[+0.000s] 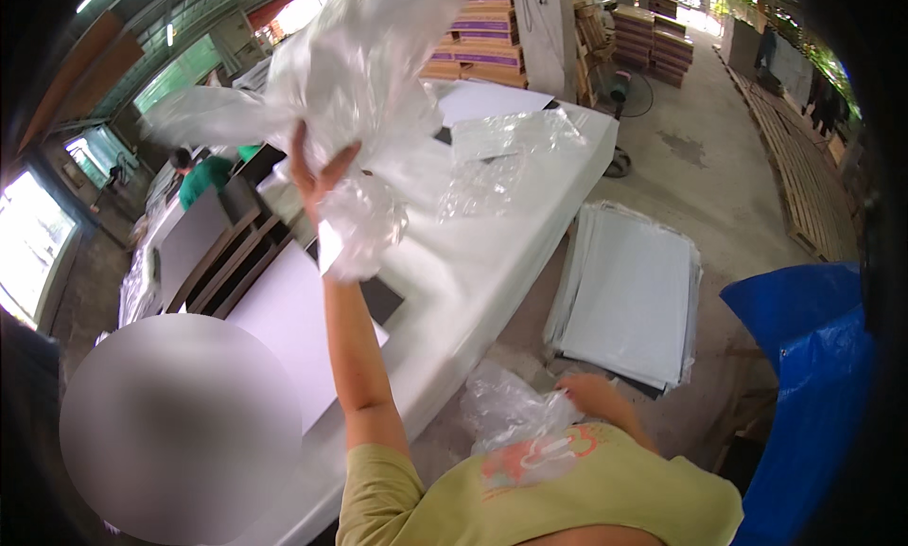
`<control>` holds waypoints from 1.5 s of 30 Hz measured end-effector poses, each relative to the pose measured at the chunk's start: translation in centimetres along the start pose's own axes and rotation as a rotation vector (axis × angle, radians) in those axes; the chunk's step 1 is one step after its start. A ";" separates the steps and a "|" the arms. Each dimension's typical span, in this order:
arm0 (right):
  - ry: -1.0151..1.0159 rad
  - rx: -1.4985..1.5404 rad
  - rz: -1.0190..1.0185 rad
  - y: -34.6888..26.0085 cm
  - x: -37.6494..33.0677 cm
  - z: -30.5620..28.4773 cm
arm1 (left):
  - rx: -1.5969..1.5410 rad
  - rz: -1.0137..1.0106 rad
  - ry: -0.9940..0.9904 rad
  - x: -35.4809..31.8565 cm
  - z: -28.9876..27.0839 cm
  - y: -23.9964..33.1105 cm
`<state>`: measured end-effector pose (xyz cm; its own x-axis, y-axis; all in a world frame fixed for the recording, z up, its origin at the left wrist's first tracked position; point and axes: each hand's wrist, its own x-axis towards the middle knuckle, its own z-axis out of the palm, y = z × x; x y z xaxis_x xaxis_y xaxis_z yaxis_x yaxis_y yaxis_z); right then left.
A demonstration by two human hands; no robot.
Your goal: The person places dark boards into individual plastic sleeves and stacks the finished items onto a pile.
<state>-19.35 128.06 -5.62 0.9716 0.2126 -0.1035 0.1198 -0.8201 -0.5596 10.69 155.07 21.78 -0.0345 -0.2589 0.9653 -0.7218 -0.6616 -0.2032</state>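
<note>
My left hand (pixel 322 172) is raised over the table with its arm stretched out. It grips a crumpled bundle of clear plastic film (pixel 364 68), which billows above the fingers and bunches below the wrist. Low by my waist, my right hand (pixel 594 396) is closed on another gathered piece of clear plastic film (pixel 515 409). Whether the two pieces join cannot be made out. Under the raised hand stretches the white-covered table (pixel 473 262), with flat clear plastic bags (pixel 511 153) lying towards its far end.
Wrapped white sheets (pixel 629 295) lie stacked right of the table. White boards (pixel 284 314) and dark frames (pixel 232 253) sit at left. A person in green (pixel 203 179) is beyond. A blue tarp (pixel 804 385) hangs at right; stacked cartons (pixel 487 35) stand behind.
</note>
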 end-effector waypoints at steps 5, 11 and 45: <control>-0.029 0.060 0.010 -0.9 9.5 -0.9 | -0.322 -0.495 -0.586 -21.0 15.3 -4.6; 0.094 0.269 -0.112 -1.9 17.7 -4.5 | -0.124 -0.707 -1.592 -26.9 17.5 -4.0; -0.194 1.126 0.001 -29.8 17.8 7.6 | -0.379 -1.799 0.202 -26.3 -33.2 10.8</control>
<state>-7.18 160.33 2.94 0.9122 0.3708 -0.1744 -0.2264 0.1014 -0.9687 -19.19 178.13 -0.32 0.8064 0.5898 -0.0430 -0.0730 0.1714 0.9825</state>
